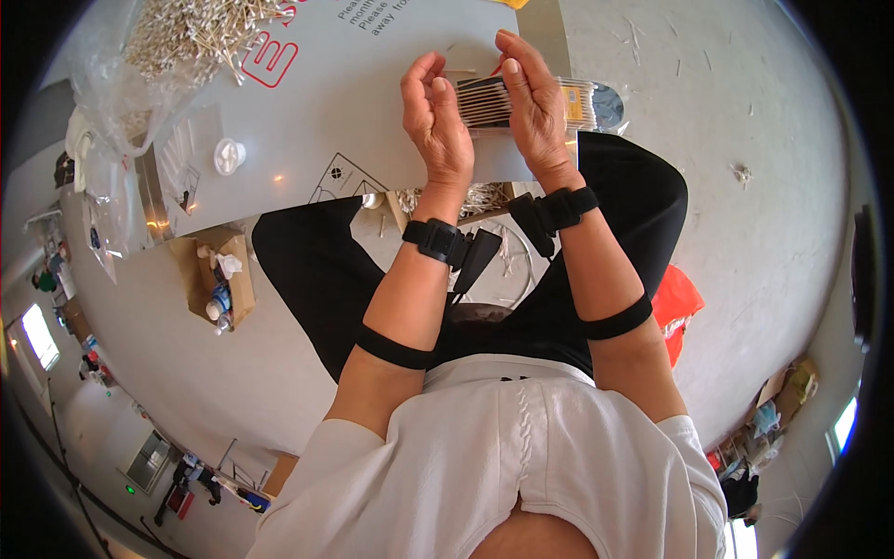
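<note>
A flat row of cotton swabs [482, 104] lies near the table's right edge, with a dark backing and an orange label [574, 101] among them. My left hand [436, 121] stands at the left end of the row, fingers curved and apart, holding nothing visible. Across the row lies my right hand [537, 114], its fingers stretched forward and the thumb apart; its palm side is hidden. Swabs show on both sides of that hand. One loose swab [460, 71] rests on the table between the fingertips of the two hands.
A big heap of swabs [191, 37] in clear plastic sits at the table's far left, by a small white round container [229, 156]. Below the table edge is a box of swabs [480, 199]. A cardboard box [191, 279] stands left on the floor, a red bag [677, 303] right.
</note>
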A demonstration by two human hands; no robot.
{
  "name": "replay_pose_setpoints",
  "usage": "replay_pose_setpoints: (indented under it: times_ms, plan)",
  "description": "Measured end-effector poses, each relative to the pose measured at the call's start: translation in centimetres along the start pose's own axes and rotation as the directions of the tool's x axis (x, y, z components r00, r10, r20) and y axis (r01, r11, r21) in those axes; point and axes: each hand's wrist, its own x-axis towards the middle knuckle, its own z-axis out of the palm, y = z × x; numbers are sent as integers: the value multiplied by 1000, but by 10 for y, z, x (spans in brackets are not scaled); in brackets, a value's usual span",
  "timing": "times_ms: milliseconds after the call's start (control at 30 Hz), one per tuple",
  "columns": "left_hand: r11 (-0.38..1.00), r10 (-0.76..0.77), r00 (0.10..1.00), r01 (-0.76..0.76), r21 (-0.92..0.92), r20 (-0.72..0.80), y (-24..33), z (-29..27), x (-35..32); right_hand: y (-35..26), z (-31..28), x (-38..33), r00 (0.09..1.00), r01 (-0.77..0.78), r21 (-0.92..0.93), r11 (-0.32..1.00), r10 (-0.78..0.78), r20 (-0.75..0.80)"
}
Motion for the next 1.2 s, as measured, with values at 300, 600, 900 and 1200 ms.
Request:
replay_pose_setpoints:
  times_ms: [300, 600, 900, 1200]
  plan:
    - [999, -11, 1000, 12, -42, 26, 4, 2, 2, -4, 5, -11, 998, 59, -65, 996, -60, -16]
    - [810, 250, 912, -381, 445, 326, 19, -36, 7, -43, -38, -14, 981, 94, -334, 938, -30, 193]
    - [507, 188, 794, -583, 635, 578, 35, -40, -11, -43, -53, -43, 944, 188, -607, 772, 28, 329]
    - [464, 155, 763, -617, 636, 627, 29, -27, -9, -30, -46, -48, 936, 321, -638, 700, -129, 329]
